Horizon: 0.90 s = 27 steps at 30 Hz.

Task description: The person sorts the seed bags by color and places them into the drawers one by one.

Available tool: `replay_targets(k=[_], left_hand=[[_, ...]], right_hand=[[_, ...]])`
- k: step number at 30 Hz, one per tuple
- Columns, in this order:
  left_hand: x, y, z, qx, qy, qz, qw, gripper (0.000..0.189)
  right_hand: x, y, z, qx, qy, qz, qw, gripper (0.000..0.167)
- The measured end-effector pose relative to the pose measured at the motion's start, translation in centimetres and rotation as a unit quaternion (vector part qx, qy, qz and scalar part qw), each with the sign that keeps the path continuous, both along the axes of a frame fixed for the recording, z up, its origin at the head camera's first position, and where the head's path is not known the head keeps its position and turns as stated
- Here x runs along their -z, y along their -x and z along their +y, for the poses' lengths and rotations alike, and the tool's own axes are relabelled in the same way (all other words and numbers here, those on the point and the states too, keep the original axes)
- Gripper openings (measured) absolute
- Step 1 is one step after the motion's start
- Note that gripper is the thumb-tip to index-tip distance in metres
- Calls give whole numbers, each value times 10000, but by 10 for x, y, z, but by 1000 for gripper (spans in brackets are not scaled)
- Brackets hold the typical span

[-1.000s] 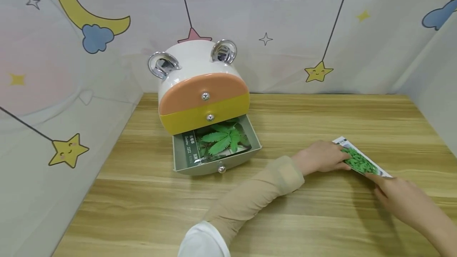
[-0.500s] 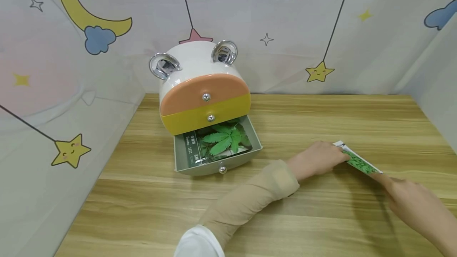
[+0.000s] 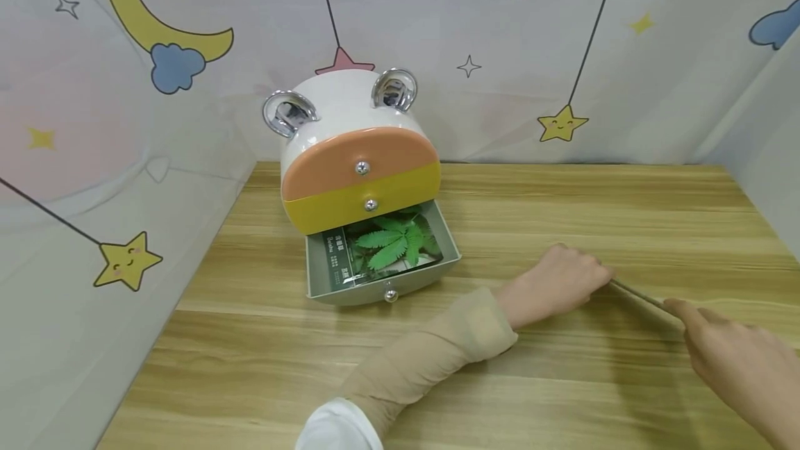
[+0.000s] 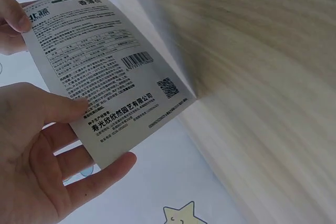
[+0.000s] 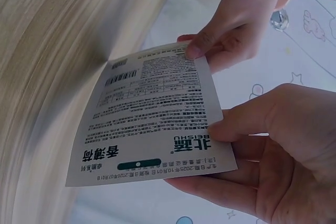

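Note:
A seed packet (image 3: 640, 294) stands nearly edge-on between both hands at the right of the head view. Its white back (image 4: 100, 72), printed with dark text, a barcode and a QR code, faces the wrist cameras. My left hand (image 3: 559, 283) pinches one end, thumb over the print and fingers behind. At the opposite end my right hand (image 3: 737, 360) pinches it the same way, as the right wrist view shows with that hand (image 5: 278, 150) near the lettering. The packet's lower edge is close over the wooden table (image 3: 537, 394).
A white animal-shaped drawer box (image 3: 340, 99) with chrome ears stands at the back left. Its lowest drawer (image 3: 431, 273) is pulled out and contains a packet (image 3: 387, 248) with a green leaf picture. Printed cloth walls (image 3: 425, 40) border the table.
The packet has tilted upright, so its green picture side no longer shows in the head view. Both hands kept their pinch, and the right hand shifted slightly right and down.

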<state>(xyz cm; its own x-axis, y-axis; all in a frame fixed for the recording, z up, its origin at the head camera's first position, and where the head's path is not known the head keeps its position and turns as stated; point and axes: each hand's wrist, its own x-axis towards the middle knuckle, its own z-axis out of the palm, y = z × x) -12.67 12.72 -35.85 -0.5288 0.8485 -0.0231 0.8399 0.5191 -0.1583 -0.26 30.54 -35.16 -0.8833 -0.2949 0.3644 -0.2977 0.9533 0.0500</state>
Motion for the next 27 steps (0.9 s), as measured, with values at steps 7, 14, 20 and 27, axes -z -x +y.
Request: replay_targets(k=[7, 14, 20, 27], left_hand=[[-8, -9, -12, 26, -338, 203, 9992, 15], [-11, -17, -31, -14, -510, 372, 9980, 12], [-11, -25, -50, -77, -567, 603, 9965, 10], [-9, -37, -72, -134, -777, 1084, 9910, 13]], right_hand=[[-4, 0, -2, -46, -20, 25, 10000, 29], [-7, 0, -7, -341, -167, 235, 9990, 50], [-7, 2, -16, -649, -71, 690, 9955, 74], [-7, 6, -29, -962, 87, 943, 9908, 68]])
